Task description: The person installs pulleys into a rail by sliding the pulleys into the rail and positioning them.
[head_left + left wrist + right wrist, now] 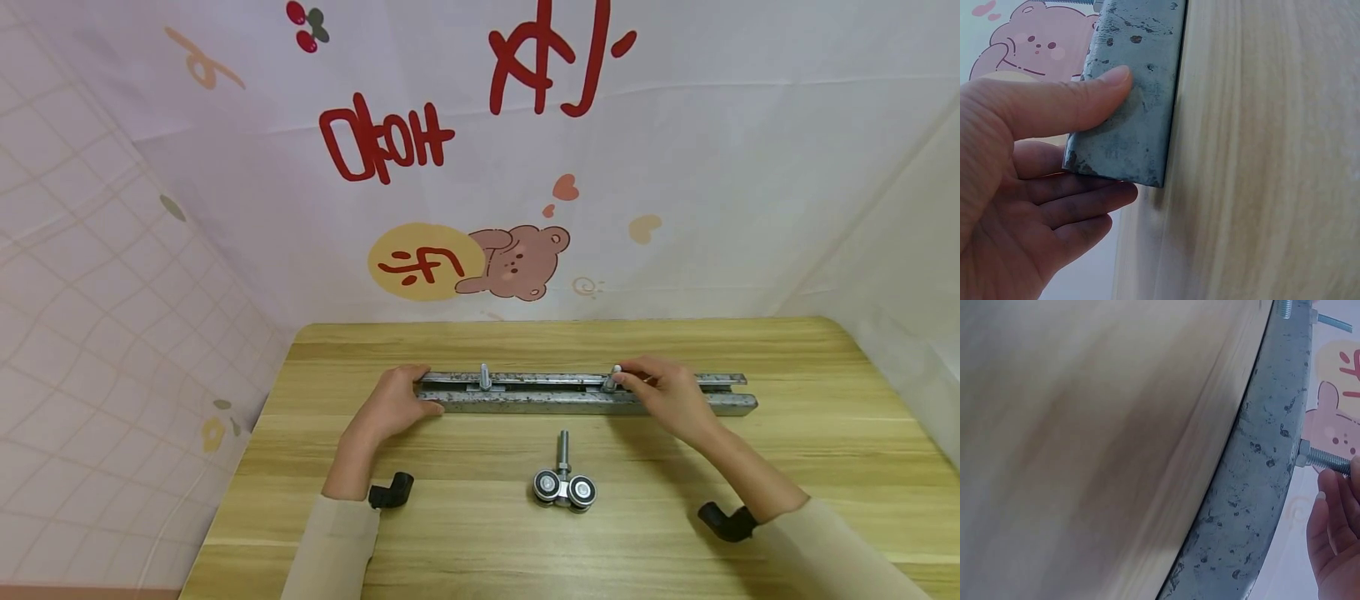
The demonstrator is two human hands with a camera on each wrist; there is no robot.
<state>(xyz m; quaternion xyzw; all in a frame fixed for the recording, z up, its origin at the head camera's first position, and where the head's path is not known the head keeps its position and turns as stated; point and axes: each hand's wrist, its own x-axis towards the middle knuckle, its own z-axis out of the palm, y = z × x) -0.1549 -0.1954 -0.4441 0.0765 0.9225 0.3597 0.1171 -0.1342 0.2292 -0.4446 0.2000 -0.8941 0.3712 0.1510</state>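
Wood-grained desk [465, 542] carries the rail [540, 405]; left hand [396, 400] grips its end, lower fingers [1097, 203] visible only in left-wrist view; right hand [671, 398], cut off in right-wrist view, pinches the rail's right bolt [611, 381].

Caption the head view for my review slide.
Left hand grips one end of a metal rail while the right hand pinches a bolt; a wheeled roller lies on the table.

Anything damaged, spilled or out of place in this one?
The metal rail looks worn: dark blotches and scuffs mark its surface, clearest in the wrist views; whether rust or dirt, I can't tell. A roller trolley lies loose on the table, apart from the rail, which may be intended. No spill shows.
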